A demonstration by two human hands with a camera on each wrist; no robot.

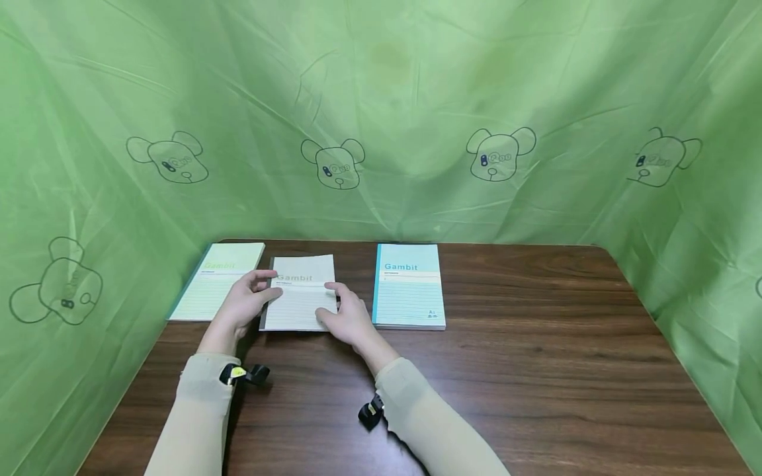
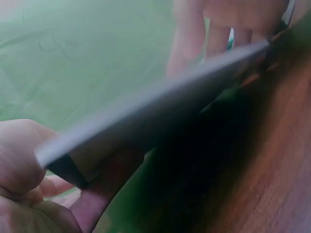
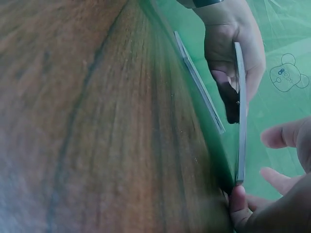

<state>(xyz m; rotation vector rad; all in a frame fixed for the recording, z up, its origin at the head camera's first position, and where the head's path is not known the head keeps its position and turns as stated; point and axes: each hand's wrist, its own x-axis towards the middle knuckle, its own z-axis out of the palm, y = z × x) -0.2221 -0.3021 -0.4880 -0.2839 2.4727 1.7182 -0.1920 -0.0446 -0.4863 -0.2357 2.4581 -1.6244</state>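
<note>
A notebook with a pale grey cover marked "Gambit" and a dark spine [image 1: 302,309] is held tilted just above the table. My left hand [image 1: 243,301] grips its spine side, fingers and thumb on opposite faces; the notebook's edge [image 2: 146,104] crosses the left wrist view, blurred. At the opposite edge is my right hand [image 1: 351,320]. In the right wrist view, one fingertip [image 3: 238,199] of it touches the notebook's lower end, while other fingers stand apart from the cover.
Left of the hands lies a pale green notebook [image 1: 205,291], partly behind the left hand. A blue notebook [image 1: 408,297], seemingly on a stack, lies to the right. All are on a dark wooden table [image 1: 536,370], with green curtain [image 1: 405,198] around it.
</note>
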